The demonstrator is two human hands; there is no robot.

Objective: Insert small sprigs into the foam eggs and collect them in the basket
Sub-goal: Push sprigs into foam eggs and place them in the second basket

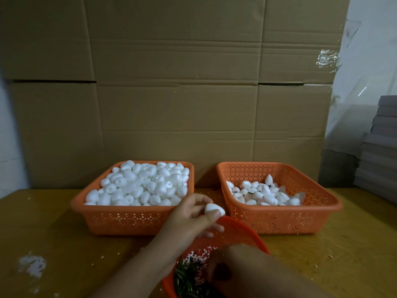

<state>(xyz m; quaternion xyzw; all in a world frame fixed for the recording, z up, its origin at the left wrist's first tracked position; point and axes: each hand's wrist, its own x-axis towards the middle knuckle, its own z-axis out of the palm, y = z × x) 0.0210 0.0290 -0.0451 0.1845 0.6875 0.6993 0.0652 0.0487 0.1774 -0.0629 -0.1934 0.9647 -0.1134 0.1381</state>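
Wooden table [64,244]: three orange baskets [133,218], probably foam crumbs [32,264].

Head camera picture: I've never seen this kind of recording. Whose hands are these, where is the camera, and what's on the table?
There is no machine: a person works with bare hands, and the one camera sits on their head, looking forward and down. On the table stand a left basket heaped with plain foam eggs and a right basket partly filled with eggs. The left hand pinches one egg. The right hand reaches into a round bowl of green sprigs; its fingers are hidden.
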